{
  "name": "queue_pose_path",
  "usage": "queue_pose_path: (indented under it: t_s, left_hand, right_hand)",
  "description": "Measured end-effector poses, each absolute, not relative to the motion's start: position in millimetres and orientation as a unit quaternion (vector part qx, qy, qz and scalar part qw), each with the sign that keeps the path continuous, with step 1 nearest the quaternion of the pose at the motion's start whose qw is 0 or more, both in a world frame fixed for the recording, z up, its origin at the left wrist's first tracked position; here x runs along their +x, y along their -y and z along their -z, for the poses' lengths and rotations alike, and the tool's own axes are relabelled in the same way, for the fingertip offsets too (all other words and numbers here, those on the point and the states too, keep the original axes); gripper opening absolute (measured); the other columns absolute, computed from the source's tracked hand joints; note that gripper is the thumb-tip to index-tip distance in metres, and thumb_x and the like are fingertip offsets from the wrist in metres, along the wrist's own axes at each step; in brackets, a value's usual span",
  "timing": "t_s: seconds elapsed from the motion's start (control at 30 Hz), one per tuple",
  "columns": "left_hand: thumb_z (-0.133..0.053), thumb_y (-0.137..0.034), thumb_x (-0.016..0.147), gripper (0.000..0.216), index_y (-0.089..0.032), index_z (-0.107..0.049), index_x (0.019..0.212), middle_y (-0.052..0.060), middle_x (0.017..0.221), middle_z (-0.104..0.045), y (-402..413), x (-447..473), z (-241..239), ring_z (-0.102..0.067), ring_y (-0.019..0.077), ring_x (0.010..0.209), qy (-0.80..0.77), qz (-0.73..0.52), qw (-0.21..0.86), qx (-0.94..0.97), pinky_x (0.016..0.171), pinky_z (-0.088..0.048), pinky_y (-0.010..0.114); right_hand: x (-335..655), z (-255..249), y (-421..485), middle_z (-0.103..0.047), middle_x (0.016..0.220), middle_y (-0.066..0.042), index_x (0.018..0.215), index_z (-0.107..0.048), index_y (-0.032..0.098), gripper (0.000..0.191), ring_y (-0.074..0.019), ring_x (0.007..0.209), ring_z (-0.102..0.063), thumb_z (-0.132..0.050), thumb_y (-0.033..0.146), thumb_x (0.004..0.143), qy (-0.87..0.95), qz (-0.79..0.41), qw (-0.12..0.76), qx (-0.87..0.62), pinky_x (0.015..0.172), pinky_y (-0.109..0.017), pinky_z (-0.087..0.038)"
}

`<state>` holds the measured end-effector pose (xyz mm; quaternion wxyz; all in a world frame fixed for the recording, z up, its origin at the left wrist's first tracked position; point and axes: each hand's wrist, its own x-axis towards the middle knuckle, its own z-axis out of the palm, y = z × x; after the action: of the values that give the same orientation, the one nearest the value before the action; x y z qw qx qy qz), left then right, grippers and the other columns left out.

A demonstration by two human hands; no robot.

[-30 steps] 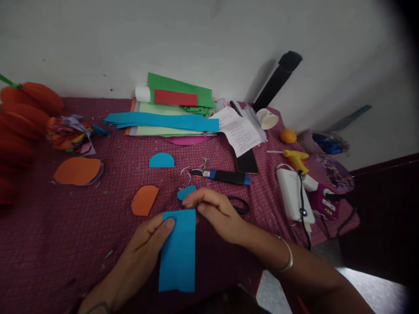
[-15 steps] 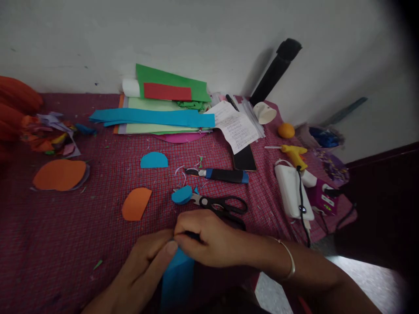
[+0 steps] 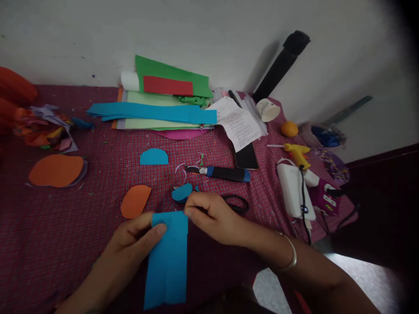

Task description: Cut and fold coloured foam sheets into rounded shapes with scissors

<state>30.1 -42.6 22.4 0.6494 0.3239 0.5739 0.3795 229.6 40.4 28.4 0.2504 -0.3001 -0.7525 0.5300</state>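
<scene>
A long blue paper strip (image 3: pixel 167 261) lies on the red checked cloth near the front edge. My left hand (image 3: pixel 134 242) pinches its upper left corner with thumb on top. My right hand (image 3: pixel 212 216) pinches its upper right corner, fingers closed. Just beyond my right hand lie black scissors (image 3: pixel 236 203), partly hidden by it, and a small blue paper scrap (image 3: pixel 181 192). An orange half-round cutout (image 3: pixel 135 201) sits left of the strip, a blue half-round cutout (image 3: pixel 153 157) farther back.
A craft knife (image 3: pixel 222 172) lies mid-table. Stacked coloured paper sheets (image 3: pixel 157 111) sit at the back wall. A phone (image 3: pixel 246 155), yellow glue gun (image 3: pixel 296 152), white power bank (image 3: pixel 293 187) and paper cup (image 3: pixel 267 109) are on the right. Orange cutout (image 3: pixel 55 170) and scraps lie left.
Both hands pulled the strip toward me half a second ago, bunching it near the edge; now it is flat and stretched again, slightly left of where it lay a second ago.
</scene>
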Motion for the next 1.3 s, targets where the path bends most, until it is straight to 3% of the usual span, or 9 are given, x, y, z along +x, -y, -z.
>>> queue_pose_path:
  t_s: [0.13,0.23,0.37,0.47,0.63,0.83,0.93,1.1,1.3]
  left_hand:
    - [-0.072,-0.038,0.075,0.020,-0.020,-0.065,0.071,-0.002,0.063,-0.059,38.2,33.7,-23.7,-0.054,0.0140,0.058,-0.576,-0.312,0.657,0.373,0.054,-0.046,0.023]
    - [-0.071,-0.034,0.073,0.021,-0.020,-0.057,0.065,-0.005,0.059,-0.051,39.1,34.1,-22.2,-0.046,0.0115,0.055,-0.554,-0.252,0.675,0.416,0.049,-0.040,0.020]
    - [-0.067,-0.030,0.074,0.014,-0.020,-0.057,0.070,-0.005,0.062,-0.052,41.9,35.7,-20.0,-0.045,0.0113,0.057,-0.534,-0.201,0.690,0.445,0.050,-0.039,0.019]
    - [-0.066,-0.031,0.075,0.011,-0.020,-0.064,0.076,-0.004,0.066,-0.057,42.2,37.2,-21.6,-0.048,0.0119,0.059,-0.542,-0.223,0.677,0.445,0.053,-0.042,0.020]
    - [-0.073,-0.037,0.069,0.022,-0.020,-0.069,0.083,-0.002,0.067,-0.061,40.1,38.3,-28.1,-0.050,0.0121,0.055,-0.605,-0.319,0.639,0.351,0.049,-0.044,0.021]
    - [-0.077,-0.037,0.066,0.028,-0.021,-0.072,0.088,-0.002,0.066,-0.064,35.7,40.2,-25.0,-0.052,0.0110,0.051,-0.631,-0.377,0.633,0.244,0.047,-0.044,0.020]
    - [-0.077,-0.038,0.067,0.029,-0.021,-0.072,0.090,-0.002,0.067,-0.064,34.5,41.8,-20.0,-0.051,0.0106,0.051,-0.623,-0.388,0.634,0.244,0.048,-0.045,0.021]
    - [-0.075,-0.040,0.069,0.028,-0.020,-0.072,0.089,-0.002,0.063,-0.060,36.3,44.6,-16.2,-0.047,0.0105,0.049,-0.620,-0.382,0.618,0.295,0.047,-0.043,0.021]
    - [-0.070,-0.037,0.072,0.023,-0.021,-0.073,0.088,-0.001,0.067,-0.060,38.5,43.3,-16.0,-0.045,0.0115,0.053,-0.610,-0.376,0.605,0.347,0.047,-0.042,0.021]
  right_hand:
    - [234.9,-27.0,-58.7,-0.052,0.071,0.003,0.078,-0.053,0.018,0.018,-0.0102,0.066,-0.049,-0.047,0.023,0.094,0.758,-0.481,0.279,-0.341,0.062,-0.024,-0.039]
    - [234.2,-23.5,-73.4,-0.060,0.088,-0.002,0.093,-0.059,0.017,0.006,-0.0140,0.081,-0.055,-0.054,0.020,0.092,0.826,-0.365,0.227,-0.366,0.075,-0.027,-0.043]
    - [226.8,-19.6,-79.3,-0.058,0.110,-0.009,0.113,-0.059,0.017,0.027,-0.0205,0.101,-0.055,-0.063,0.022,0.087,0.897,-0.250,0.127,-0.342,0.089,-0.034,-0.045]
    - [223.2,-17.9,-76.3,-0.056,0.110,-0.010,0.110,-0.060,0.016,0.027,-0.0210,0.099,-0.056,-0.066,0.023,0.085,0.907,-0.219,0.099,-0.345,0.088,-0.035,-0.046]
    - [225.1,-13.6,-75.5,-0.058,0.104,-0.007,0.093,-0.063,0.017,0.007,-0.0178,0.093,-0.057,-0.058,0.017,0.089,0.893,-0.251,0.150,-0.341,0.084,-0.032,-0.046]
    - [231.7,-22.3,-74.6,-0.054,0.067,0.002,0.077,-0.060,0.019,0.014,-0.0113,0.062,-0.050,-0.059,0.026,0.089,0.708,-0.441,0.365,-0.413,0.061,-0.026,-0.041]
    - [229.2,-27.3,-63.4,-0.052,0.066,0.003,0.074,-0.058,0.019,0.022,-0.0100,0.057,-0.048,-0.060,0.035,0.088,0.638,-0.591,0.333,-0.364,0.057,-0.024,-0.041]
    - [216.3,-24.4,-45.1,-0.056,0.112,-0.006,0.072,-0.060,0.017,0.015,-0.0168,0.099,-0.057,-0.069,0.026,0.081,0.687,-0.581,0.301,-0.316,0.083,-0.032,-0.046]
    - [209.2,-19.1,-41.0,-0.060,0.092,-0.002,0.067,-0.055,0.018,0.020,-0.0145,0.087,-0.058,-0.073,0.021,0.076,0.674,-0.591,0.293,-0.332,0.076,-0.028,-0.045]
